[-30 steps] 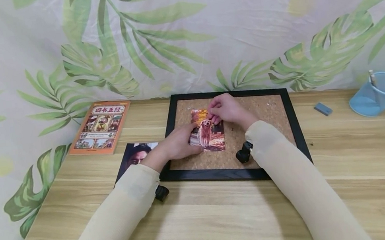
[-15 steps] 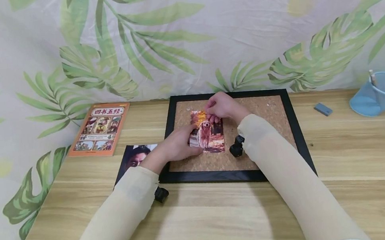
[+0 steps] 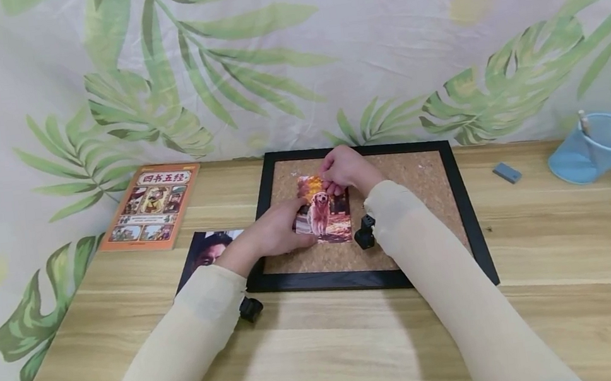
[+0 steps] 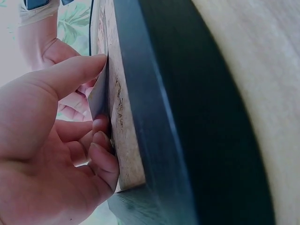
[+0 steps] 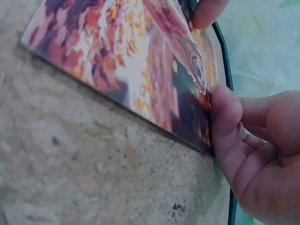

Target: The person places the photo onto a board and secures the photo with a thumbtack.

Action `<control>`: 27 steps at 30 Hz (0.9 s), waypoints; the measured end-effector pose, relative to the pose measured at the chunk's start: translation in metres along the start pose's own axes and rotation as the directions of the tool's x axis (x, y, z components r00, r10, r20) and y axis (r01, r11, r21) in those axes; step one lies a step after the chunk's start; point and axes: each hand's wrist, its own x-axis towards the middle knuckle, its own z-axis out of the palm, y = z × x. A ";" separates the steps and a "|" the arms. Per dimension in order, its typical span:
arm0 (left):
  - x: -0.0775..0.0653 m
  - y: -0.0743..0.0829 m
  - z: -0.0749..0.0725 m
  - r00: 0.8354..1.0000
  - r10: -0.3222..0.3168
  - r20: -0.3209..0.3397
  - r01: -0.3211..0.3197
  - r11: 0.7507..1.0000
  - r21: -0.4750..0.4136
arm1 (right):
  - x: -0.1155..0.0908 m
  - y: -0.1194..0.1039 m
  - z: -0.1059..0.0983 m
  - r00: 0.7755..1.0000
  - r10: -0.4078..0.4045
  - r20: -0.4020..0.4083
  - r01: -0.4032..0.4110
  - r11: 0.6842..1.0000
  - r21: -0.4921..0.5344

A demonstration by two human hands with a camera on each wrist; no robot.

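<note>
The left hand (image 3: pixel 277 228), its grip wide with thumb and fingers apart, presses the dog photo (image 3: pixel 323 217) on the framed corkboard (image 3: pixel 422 163). At the photo's upper right corner is the right hand (image 3: pixel 350 168), grip too hidden to tell; farther right, the counter (image 3: pixel 574 234) carries a blue cup (image 3: pixel 579 157) holding one pale stick (image 3: pixel 584 122).

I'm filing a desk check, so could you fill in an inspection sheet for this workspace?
Surface: wood-look table; one dark speck right of the board.
Job's things: dog photo over the black-framed corkboard.
Clutter: book and partly hidden second photo to the left; blue block and blue cup with a stick to the right.
Hands: left hand rests at the dog photo's left side; right hand has its fingers gathered at the upper right, anything pinched being hidden.
Cables: nothing seen.
Surroundings: leaf-patterned cloth behind the table.
</note>
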 end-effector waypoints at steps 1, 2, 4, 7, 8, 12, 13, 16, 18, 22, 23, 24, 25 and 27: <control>0.000 -0.001 0.000 1.000 0.003 0.000 -0.003 1.000 -0.001 | 0.000 -0.001 0.001 1.000 0.006 -0.005 -0.006 1.000 -0.007; 0.000 -0.002 0.000 1.000 0.007 0.000 -0.007 1.000 0.000 | 0.000 -0.001 0.001 1.000 0.011 -0.011 -0.012 1.000 -0.017; -0.002 0.000 -0.002 1.000 0.013 0.005 -0.013 1.000 0.002 | 0.000 -0.002 0.002 1.000 0.023 -0.022 -0.023 0.999 -0.033; 0.003 -0.008 0.004 1.000 0.025 0.001 -0.025 1.000 0.017 | -0.002 -0.003 0.002 0.999 0.040 -0.035 -0.042 0.998 -0.040; 0.000 -0.002 0.000 1.000 0.026 0.007 -0.026 1.000 0.009 | -0.002 -0.003 0.002 0.998 0.049 -0.035 -0.050 0.998 -0.033; -0.006 0.010 -0.005 0.999 0.033 0.009 -0.033 0.999 0.010 | -0.004 -0.002 -0.001 0.996 0.090 -0.020 -0.090 0.996 0.024; -0.005 0.008 -0.003 0.999 0.037 0.003 -0.037 0.999 0.007 | -0.004 -0.001 -0.002 0.995 0.101 -0.014 -0.101 0.994 0.038; 0.002 -0.001 0.004 0.999 0.032 -0.007 -0.032 0.999 0.019 | -0.004 0.001 -0.005 0.992 0.125 -0.001 -0.125 0.991 0.057; 0.007 -0.008 0.010 1.000 0.024 -0.019 -0.023 0.999 0.030 | -0.005 0.002 -0.007 0.991 0.132 0.003 -0.132 0.990 0.059; 0.001 0.000 0.002 1.000 -0.004 -0.011 0.004 0.999 0.035 | -0.008 0.007 -0.009 0.991 0.130 0.013 -0.131 0.988 0.085; -0.001 0.004 -0.001 1.000 -0.009 -0.010 0.009 0.999 0.036 | -0.008 0.008 -0.010 0.992 0.124 0.017 -0.125 0.988 0.095; -0.001 0.006 -0.003 1.000 -0.015 -0.008 0.015 0.999 0.037 | -0.010 0.009 -0.010 0.993 0.116 0.022 -0.118 0.987 0.113; -0.002 0.007 -0.004 1.000 -0.013 -0.013 0.014 0.999 0.050 | -0.010 0.010 -0.011 0.994 0.110 0.028 -0.113 0.985 0.130; 0.001 0.003 -0.004 1.000 -0.019 -0.023 0.021 0.998 0.056 | -0.013 0.012 -0.012 0.995 0.094 0.045 -0.100 0.981 0.164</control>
